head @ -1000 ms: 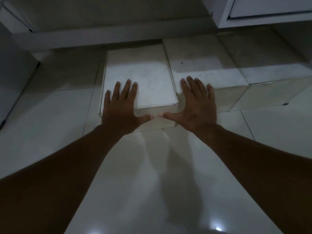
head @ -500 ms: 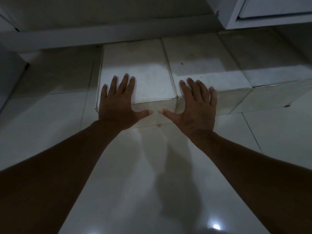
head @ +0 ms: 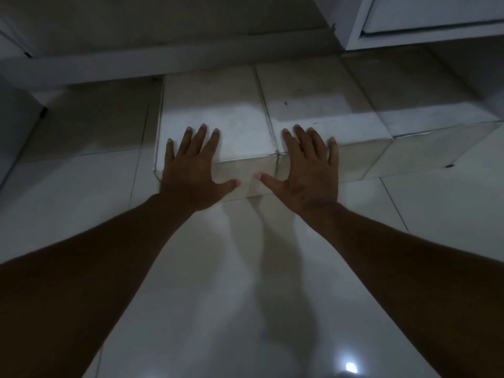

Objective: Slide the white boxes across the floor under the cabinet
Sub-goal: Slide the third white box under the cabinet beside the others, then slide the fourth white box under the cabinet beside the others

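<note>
Three white boxes sit side by side on the tiled floor [head: 245, 282], their far ends under the cabinet [head: 409, 23]. Left hand [head: 191, 173] lies flat, grip released, fingers spread over the leftmost box [head: 212, 105]. Right hand [head: 308, 173], likewise released, presses the middle box [head: 313, 99]. The rightmost box [head: 425, 99] is untouched.

Two hands [head: 195, 170]; three white boxes [head: 215, 115], possibly more; one cabinet [head: 425, 20].
</note>
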### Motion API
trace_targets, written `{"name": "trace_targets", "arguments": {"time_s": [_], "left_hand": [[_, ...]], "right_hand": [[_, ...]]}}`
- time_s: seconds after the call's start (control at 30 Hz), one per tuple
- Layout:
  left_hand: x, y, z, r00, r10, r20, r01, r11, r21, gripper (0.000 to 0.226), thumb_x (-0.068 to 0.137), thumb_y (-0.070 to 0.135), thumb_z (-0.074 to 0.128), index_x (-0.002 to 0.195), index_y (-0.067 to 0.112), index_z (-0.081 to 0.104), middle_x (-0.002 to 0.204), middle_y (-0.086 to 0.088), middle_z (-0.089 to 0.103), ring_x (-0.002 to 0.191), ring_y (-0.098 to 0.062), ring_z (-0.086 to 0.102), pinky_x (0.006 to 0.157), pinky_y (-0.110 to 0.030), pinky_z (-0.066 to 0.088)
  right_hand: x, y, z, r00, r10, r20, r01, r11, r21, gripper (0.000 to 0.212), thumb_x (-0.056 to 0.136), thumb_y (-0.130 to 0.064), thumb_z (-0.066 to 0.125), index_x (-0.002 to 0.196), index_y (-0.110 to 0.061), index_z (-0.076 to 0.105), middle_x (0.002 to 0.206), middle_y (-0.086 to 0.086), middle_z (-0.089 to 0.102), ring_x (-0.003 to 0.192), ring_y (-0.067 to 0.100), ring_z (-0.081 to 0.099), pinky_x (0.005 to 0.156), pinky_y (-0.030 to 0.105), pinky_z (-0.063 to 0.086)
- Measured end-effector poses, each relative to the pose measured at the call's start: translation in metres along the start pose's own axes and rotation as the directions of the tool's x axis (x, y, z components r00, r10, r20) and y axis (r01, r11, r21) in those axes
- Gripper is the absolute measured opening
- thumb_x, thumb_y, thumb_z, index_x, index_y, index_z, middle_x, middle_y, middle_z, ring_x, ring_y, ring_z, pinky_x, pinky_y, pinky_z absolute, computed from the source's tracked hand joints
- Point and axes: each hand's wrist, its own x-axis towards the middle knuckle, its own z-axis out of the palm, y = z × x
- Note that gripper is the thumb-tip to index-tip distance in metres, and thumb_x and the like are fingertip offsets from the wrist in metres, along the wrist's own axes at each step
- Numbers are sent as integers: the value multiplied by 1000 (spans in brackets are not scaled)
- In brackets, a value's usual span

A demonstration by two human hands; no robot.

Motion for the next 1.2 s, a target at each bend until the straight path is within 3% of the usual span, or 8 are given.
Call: {"name": "trace_targets", "arguments": {"time_s": [0.07, 0.17, 0.37, 0.57, 0.73, 1.0, 1.2], "left_hand": [[-13, 20, -6, 997, 42, -60, -44, 999, -29, 91, 85, 62, 57, 155, 20, 18, 162, -9, 18, 150, -26, 11, 120, -52, 7], [-23, 54, -25, 986, 98, -133, -110, 990, -87, 75, 87, 47, 63, 149, 14, 36, 150, -10, 43, 137, -28, 39, 114, -50, 29], [-27, 122, -86, 948, 194, -252, -228, 967, -113, 52, 90, 36, 64, 133, 10, 58, 127, -12, 63, 111, -30, 62, 93, -42, 48], [-24, 213, -158, 914, 286, -288, -315, 947, -59, 44, 91, 36, 61, 129, 15, 61, 124, -7, 66, 109, -28, 63, 91, -39, 48], [-15, 311, -207, 868, 371, -329, -409, 911, -52, 37, 90, 34, 62, 122, 16, 65, 117, -5, 67, 100, -31, 64, 80, -40, 51], [-3, 458, -252, 806, 493, -328, -542, 837, -75, 36, 90, 43, 56, 121, 27, 65, 122, 5, 63, 107, -23, 61, 81, -35, 47], [22, 520, -256, 771, 547, -325, -603, 791, -100, 46, 91, 48, 56, 129, 25, 61, 132, 4, 59, 115, -23, 58, 89, -37, 47]], "right_hand": [[-8, 5, -12, 1000, -27, -5, 27, 998, 62, 79, 88, -70, 46, 151, -23, 35, 158, 5, 33, 148, 26, 23, 120, 52, 10], [-22, 19, -38, 996, -45, -77, 64, 962, 267, 58, 96, -44, 52, 147, -20, 43, 151, 6, 45, 139, 22, 39, 115, 44, 31], [-29, 70, -114, 975, -56, -216, 123, 942, 312, 41, 97, -24, 54, 137, -13, 56, 130, 7, 63, 116, 22, 59, 94, 41, 51], [-27, 144, -213, 930, -37, -364, 131, 962, 238, 37, 93, -18, 56, 129, -13, 62, 116, 7, 68, 100, 28, 63, 81, 40, 52], [-36, 216, -293, 909, 5, -417, 80, 979, 185, 37, 93, -19, 54, 129, -14, 62, 119, 5, 67, 104, 26, 63, 81, 40, 51], [-67, 327, -390, 918, 138, -372, -112, 990, 90, 41, 96, -23, 52, 136, -16, 56, 130, 6, 62, 114, 27, 58, 88, 42, 48], [-70, 381, -423, 909, 286, -303, -272, 958, 86, 40, 98, -28, 49, 137, -20, 54, 135, 4, 58, 119, 27, 53, 93, 41, 42]]}}
